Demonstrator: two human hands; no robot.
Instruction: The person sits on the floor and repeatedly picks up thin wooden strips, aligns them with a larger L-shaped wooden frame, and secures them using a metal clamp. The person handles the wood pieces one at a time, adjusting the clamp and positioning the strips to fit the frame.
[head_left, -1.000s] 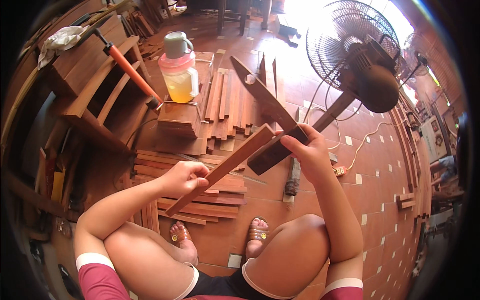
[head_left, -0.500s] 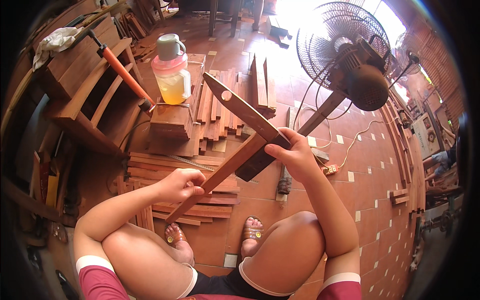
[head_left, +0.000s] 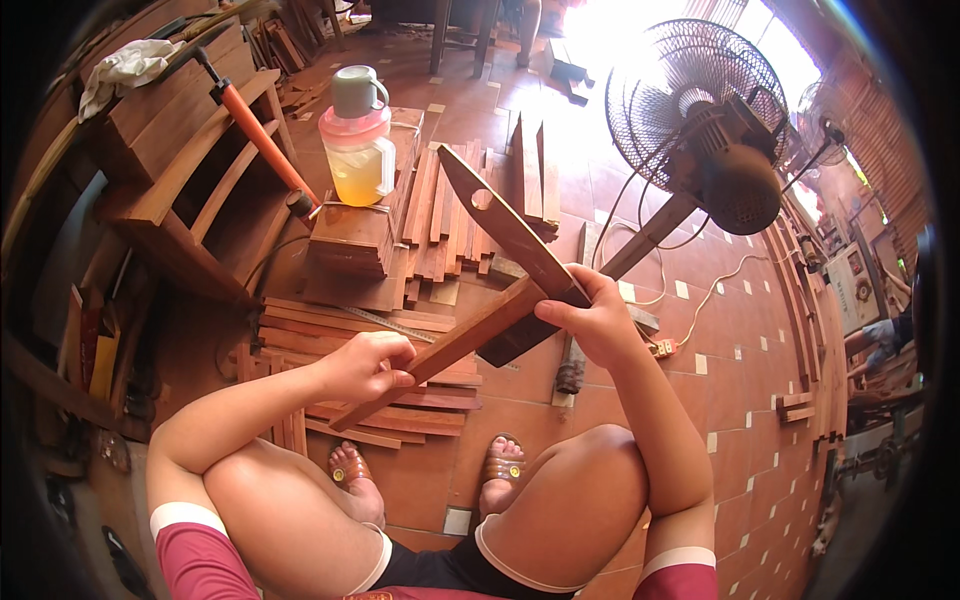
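One straight, reddish-brown wooden strip (head_left: 462,336), pinched in left hand (head_left: 368,364). One wooden try square (head_left: 550,274): dark stock (head_left: 512,343), blade (head_left: 515,234) pierced once, held in right hand (head_left: 594,318).

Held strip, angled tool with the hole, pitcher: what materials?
Strip: wood, apparently unvarnished; reddish-brown, mostly matte. Angled tool: holed blade looks like smooth brown wood; its darker block may be wood too, but shade leaves that open. Pitcher: probably clear, glossy plastic; yellow liquid shows through.

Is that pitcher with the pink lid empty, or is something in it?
Not empty: yellow liquid shows through the clear side of the pitcher, beneath the pink lid.
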